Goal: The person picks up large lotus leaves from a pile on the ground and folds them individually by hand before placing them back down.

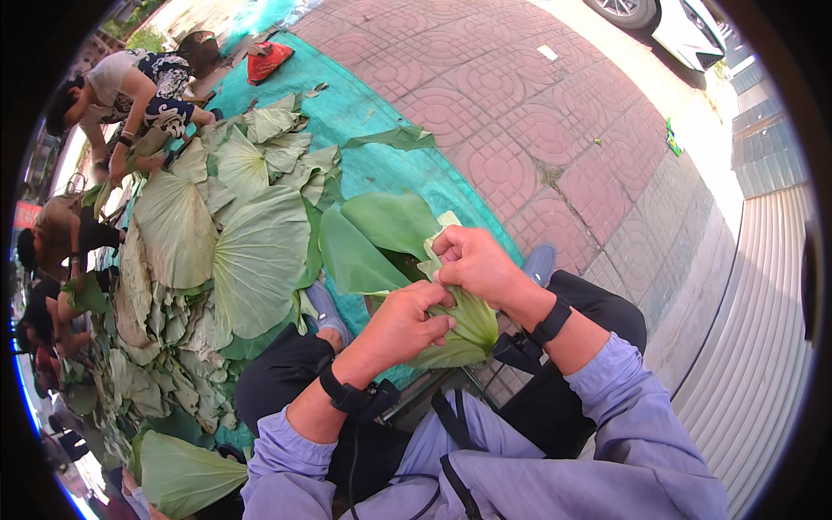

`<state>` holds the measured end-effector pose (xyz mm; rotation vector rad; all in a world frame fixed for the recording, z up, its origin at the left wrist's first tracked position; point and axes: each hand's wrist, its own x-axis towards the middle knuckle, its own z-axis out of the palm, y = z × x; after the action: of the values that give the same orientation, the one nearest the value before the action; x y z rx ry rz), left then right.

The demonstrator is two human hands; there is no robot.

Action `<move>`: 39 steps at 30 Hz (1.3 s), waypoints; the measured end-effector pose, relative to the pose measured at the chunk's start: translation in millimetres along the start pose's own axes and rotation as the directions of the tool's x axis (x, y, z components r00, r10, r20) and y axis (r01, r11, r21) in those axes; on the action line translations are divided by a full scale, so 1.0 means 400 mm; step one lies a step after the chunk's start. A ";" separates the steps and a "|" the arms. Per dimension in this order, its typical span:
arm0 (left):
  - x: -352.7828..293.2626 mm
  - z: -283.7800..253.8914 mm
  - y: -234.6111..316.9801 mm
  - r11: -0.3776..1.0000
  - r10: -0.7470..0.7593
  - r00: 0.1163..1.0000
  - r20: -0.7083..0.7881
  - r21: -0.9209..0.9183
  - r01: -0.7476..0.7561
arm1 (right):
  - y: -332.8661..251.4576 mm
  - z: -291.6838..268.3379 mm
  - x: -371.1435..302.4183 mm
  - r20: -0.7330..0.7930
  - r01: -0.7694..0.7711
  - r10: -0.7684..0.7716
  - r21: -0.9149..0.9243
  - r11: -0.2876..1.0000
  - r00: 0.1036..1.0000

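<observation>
While both hands [414,322] [475,264] hold a leaf [472,325], a bag [267,62] sits ahead.

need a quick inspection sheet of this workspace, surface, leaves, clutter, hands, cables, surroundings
Surface: teal sheet spread beside reddish paving.
Job's things: folded green leaf at the hands; large leaf pile to the left.
Clutter: red bag on the sheet; white scrap on the paving.
Left hand: fingers curled at the leaf, grip partly hidden.
Right hand: pinching the leaf's edge.
Cables: thin dark cable over the lap.
Surroundings: people at left, white car upper right.
</observation>
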<state>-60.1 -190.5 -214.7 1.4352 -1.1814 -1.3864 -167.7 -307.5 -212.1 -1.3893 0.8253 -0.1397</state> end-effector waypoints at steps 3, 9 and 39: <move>0.004 -0.010 -0.025 0.991 0.096 0.995 -0.030 0.099 -0.093 | 0.009 0.004 0.000 0.013 0.014 -0.014 0.038 0.999 1.000; 0.006 -0.041 -0.014 0.994 0.022 0.997 -0.078 0.110 -0.013 | -0.001 -0.005 -0.004 0.040 -0.038 0.036 0.048 0.998 0.999; 0.011 -0.040 -0.058 0.997 -0.077 0.995 -0.068 0.014 0.078 | 0.059 -0.006 0.004 0.164 -0.033 0.064 -0.182 0.983 0.984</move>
<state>-42.1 -190.0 -236.8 1.5422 -1.1075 -1.3718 -176.8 -304.9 -233.8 -1.5248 0.7427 0.0917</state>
